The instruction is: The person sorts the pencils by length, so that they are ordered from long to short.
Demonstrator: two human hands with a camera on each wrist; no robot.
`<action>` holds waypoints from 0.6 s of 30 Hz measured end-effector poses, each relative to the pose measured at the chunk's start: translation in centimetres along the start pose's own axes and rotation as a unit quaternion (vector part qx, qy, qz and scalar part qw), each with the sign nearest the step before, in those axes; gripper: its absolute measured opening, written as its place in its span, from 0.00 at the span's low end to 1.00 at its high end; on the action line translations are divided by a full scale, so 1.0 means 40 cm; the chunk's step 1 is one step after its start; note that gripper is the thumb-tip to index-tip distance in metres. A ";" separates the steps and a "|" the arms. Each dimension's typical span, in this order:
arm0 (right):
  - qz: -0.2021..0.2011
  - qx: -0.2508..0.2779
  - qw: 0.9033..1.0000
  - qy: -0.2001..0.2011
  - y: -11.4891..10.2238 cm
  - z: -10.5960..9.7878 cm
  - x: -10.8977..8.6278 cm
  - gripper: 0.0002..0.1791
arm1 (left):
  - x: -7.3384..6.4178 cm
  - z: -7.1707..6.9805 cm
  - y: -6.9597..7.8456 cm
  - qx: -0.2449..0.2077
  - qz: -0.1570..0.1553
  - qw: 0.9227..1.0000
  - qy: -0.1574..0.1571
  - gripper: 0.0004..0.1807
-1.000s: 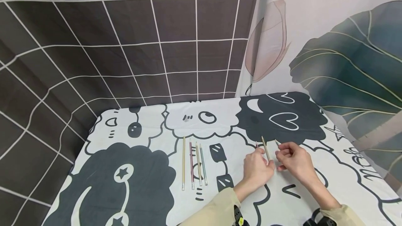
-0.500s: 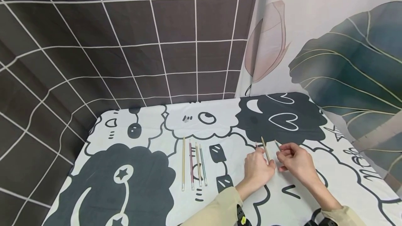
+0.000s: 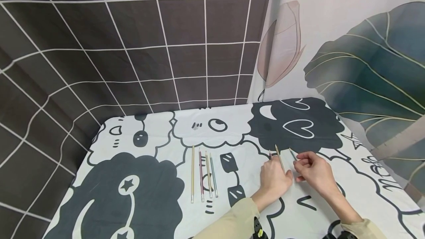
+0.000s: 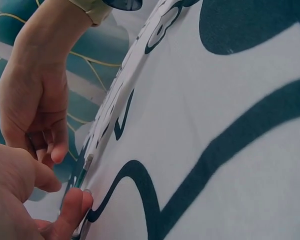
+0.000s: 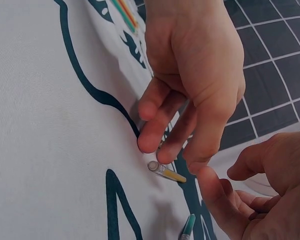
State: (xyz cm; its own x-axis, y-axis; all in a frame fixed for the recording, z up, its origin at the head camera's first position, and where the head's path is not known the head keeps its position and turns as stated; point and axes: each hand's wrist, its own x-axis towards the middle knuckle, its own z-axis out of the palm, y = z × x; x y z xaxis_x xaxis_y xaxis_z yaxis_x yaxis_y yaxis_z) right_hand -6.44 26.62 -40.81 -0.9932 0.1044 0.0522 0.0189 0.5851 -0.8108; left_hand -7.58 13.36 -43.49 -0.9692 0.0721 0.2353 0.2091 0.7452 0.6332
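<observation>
Left hand (image 3: pixel 276 174): slightly further right than a second ago; fingers loosely bent beside the yellow pencil (image 3: pixel 280 158), no grip visible.
Right hand (image 3: pixel 313 169): fingers loosely curled, empty, near the green pencil (image 3: pixel 293 154).
Four pencils (image 3: pixel 201 174): unmoved, slim, near-parallel.
Cloth (image 3: pixel 365 209): white, dark cartoon print.

Your tablecloth (image 3: pixel 188 217): matt cloth, pretty smooth. Your left sleeve (image 3: pixel 234 218): matt fabric, bit creased. Pencils (image 3: pixel 201 174): smooth, lightly glossy, metallic-looking ends (image 3: pixel 192 201). Gridded curtain (image 3: pixel 141 63): dull rumpled cloth.
</observation>
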 end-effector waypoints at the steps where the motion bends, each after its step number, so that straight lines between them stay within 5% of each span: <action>1: -0.002 -0.001 1.000 0.002 0.001 -0.001 0.001 0.15 | 0.000 0.002 0.001 0.001 0.000 1.000 0.000 0.15; 18: -0.017 -0.071 0.996 0.043 0.025 -0.022 0.015 0.13 | 0.014 0.025 -0.001 0.031 -0.012 0.999 -0.005 0.19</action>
State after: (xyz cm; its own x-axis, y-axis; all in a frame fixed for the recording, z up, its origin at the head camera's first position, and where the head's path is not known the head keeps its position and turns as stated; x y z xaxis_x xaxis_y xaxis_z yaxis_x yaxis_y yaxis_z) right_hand -6.93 28.00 -41.08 -0.9802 0.1465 0.1329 0.0068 0.6965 -0.7176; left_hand -8.26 14.04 -44.11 -0.9754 0.0600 0.2120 0.1770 0.7864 0.5918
